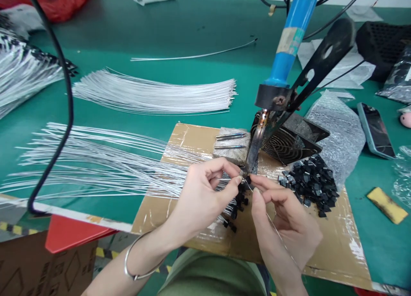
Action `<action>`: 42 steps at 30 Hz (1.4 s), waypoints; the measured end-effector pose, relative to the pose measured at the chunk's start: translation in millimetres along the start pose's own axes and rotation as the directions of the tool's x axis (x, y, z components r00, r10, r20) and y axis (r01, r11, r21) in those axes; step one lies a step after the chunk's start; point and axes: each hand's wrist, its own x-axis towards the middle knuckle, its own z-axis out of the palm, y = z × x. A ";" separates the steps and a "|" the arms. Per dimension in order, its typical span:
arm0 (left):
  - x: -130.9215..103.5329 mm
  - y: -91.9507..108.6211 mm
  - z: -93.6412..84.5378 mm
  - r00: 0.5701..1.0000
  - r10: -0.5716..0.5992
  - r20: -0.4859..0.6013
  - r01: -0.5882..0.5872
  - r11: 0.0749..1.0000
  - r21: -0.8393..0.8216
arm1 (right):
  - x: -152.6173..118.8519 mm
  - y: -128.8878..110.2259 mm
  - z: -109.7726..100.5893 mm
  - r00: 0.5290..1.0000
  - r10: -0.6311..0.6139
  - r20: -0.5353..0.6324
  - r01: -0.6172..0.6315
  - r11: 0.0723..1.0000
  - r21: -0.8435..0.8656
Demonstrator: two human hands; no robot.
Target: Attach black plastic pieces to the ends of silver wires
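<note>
My left hand point(208, 197) is closed in a pinch beside the hot tip of a soldering iron point(255, 148), which is held upright in a black stand. A thin white wire point(222, 179) shows at its fingers; the small part at the tip is mostly hidden. My right hand point(285, 219) is closed on a thin strand of solder wire point(272, 225), which runs from the fingertips down over the palm. The solder's upper end meets the left fingertips under the iron. Below lie white wires with black ends point(236, 206), partly covered by my left hand.
Cardboard point(327, 253) covers the front of the green table point(105, 43). A pile of black parts point(311, 182) lies right, near a black fan point(285, 144), phone point(375, 131) and yellow sponge point(387, 205). Bundled white wires point(154, 92) lie left; a black cable point(66, 94) hangs there.
</note>
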 end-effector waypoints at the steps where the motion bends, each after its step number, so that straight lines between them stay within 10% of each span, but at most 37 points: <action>1: 0.1 0.1 0.1 1.000 0.000 0.000 0.000 1.000 -0.004 | -0.2 -0.5 0.3 1.000 -0.001 0.001 0.001 1.000 -0.008; 42: -2.2 0.4 -0.9 1.000 -0.016 0.024 0.016 1.000 0.008 | -0.5 1.3 3.9 0.997 -0.066 -0.047 0.064 0.997 -0.040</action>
